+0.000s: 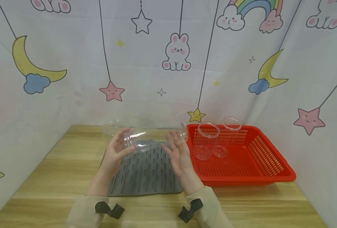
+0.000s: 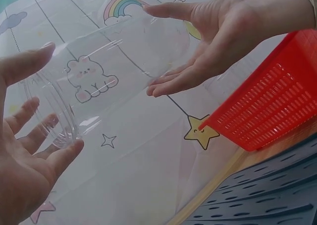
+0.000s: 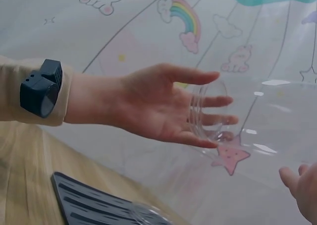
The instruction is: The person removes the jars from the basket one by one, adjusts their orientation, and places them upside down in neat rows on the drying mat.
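Observation:
A clear plastic jar lies sideways in the air above the grey drying mat. My left hand grips its ringed end, thumb on one side and fingers round the other, as the left wrist view shows. At the opposite end my right hand is spread with fairly straight fingers, thumb above and fingers below the jar. Whether these fingers press on the wall is hard to tell through the clear plastic. Behind my left hand, another clear jar stands on the mat, partly hidden.
To the right of the mat sits a red basket with slotted walls. Two clear jars, a front one and a rear one, stand upright inside its left part. A printed curtain hangs behind the wooden table.

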Tool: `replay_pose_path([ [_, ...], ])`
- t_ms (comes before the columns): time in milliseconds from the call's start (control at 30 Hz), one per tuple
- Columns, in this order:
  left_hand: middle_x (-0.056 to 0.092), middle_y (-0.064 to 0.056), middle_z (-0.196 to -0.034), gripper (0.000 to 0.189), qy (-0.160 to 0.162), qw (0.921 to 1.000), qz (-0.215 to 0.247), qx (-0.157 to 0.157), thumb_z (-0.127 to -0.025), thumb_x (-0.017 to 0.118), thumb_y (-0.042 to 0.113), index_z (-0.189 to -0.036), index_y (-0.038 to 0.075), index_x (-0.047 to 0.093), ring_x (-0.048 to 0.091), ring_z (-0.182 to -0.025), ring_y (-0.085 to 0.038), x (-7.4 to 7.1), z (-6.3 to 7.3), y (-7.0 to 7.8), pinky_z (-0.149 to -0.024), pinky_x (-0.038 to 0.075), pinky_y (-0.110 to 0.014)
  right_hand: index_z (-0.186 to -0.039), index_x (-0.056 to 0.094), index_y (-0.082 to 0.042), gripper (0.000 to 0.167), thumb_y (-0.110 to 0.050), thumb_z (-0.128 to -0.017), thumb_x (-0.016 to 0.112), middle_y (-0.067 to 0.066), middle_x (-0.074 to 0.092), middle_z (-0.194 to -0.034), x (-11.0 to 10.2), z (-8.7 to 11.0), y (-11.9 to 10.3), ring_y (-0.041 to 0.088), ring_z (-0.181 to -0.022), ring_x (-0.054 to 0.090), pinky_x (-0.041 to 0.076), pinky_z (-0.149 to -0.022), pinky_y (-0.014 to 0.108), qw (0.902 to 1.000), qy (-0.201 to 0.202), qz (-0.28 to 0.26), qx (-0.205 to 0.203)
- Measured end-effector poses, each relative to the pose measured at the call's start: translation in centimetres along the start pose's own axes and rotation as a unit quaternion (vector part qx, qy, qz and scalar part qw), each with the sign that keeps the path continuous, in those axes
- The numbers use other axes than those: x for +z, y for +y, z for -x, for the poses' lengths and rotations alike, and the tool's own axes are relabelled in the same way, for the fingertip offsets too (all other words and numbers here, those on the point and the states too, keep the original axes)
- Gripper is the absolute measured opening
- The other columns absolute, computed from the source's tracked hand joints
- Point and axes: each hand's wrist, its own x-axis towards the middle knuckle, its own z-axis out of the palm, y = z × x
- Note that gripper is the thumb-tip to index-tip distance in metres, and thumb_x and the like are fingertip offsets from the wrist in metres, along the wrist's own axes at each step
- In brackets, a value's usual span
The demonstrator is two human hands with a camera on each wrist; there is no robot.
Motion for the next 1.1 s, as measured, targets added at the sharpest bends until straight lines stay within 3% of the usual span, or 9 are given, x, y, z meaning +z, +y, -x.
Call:
replay_pose_path([
  [100,0.048,0.01,-0.139,0.06,-0.003,1.0,-0.005,-0.004,-0.086,0.055,-0.009,-0.138,0.017,0.043,0.053,-0.124,-0.01,0.0,0.0,0.1,-0.1,0.047,-0.02,-0.155,0.011,-0.005,0.094,-0.031,-0.087,0.072,0.02,0.022,-0.159,0.1,0.1,0.0,0.036,-0.147,0.024,0.025,-0.118,0.055,1.0,-0.005,-0.005,-0.005],
  [333,0.049,0.009,-0.14,0.062,-0.016,0.9997,0.002,0.015,-0.085,0.054,-0.011,-0.141,0.014,0.041,0.044,-0.133,-0.008,-0.1,0.0,-0.1,-0.103,0.044,-0.02,-0.154,0.014,-0.009,0.086,-0.026,-0.089,0.068,0.016,0.03,-0.155,0.4,0.2,0.0,0.037,-0.146,0.028,0.035,-0.114,0.051,0.9996,0.002,-0.023,-0.015],
  [533,0.051,0.006,-0.139,0.064,-0.024,0.9989,0.025,0.031,-0.084,0.054,-0.014,-0.14,0.014,0.043,0.051,-0.126,-0.011,-0.1,-0.1,-0.1,-0.101,0.048,-0.023,-0.156,0.013,-0.017,0.084,-0.025,-0.091,0.066,0.015,0.03,-0.156,0.6,0.2,-0.1,0.035,-0.144,0.033,0.033,-0.114,0.052,0.9994,-0.005,-0.026,-0.024],
  [733,0.051,0.005,-0.14,0.064,-0.029,0.9985,0.03,0.035,-0.083,0.054,-0.014,-0.14,0.014,0.042,0.052,-0.125,-0.01,-0.2,0.0,0.0,-0.101,0.048,-0.023,-0.154,0.018,-0.012,0.085,-0.026,-0.089,0.07,0.013,0.034,-0.152,0.8,0.0,-0.2,0.034,-0.142,0.035,0.039,-0.112,0.047,0.9995,-0.006,-0.02,-0.024],
  [967,0.051,0.01,-0.139,0.066,-0.018,0.9997,0.012,0.011,-0.082,0.058,-0.013,-0.14,0.016,0.044,0.049,-0.127,-0.007,-0.5,0.1,0.3,-0.101,0.046,-0.02,-0.152,0.023,-0.011,0.073,-0.021,-0.091,0.064,0.012,0.039,-0.15,1.1,-0.1,-0.4,0.029,-0.138,0.041,0.038,-0.113,0.045,0.9997,-0.004,-0.008,-0.024],
  [1100,0.053,0.011,-0.137,0.068,-0.017,0.9995,0.015,0.021,-0.08,0.058,-0.016,-0.139,0.016,0.045,0.051,-0.125,-0.009,-1.0,0.0,0.2,-0.098,0.049,-0.021,-0.151,0.024,-0.01,0.075,-0.02,-0.089,0.067,0.014,0.036,-0.151,1.3,-0.4,-0.5,0.027,-0.134,0.045,0.044,-0.109,0.042,0.9995,-0.007,-0.011,-0.03],
])
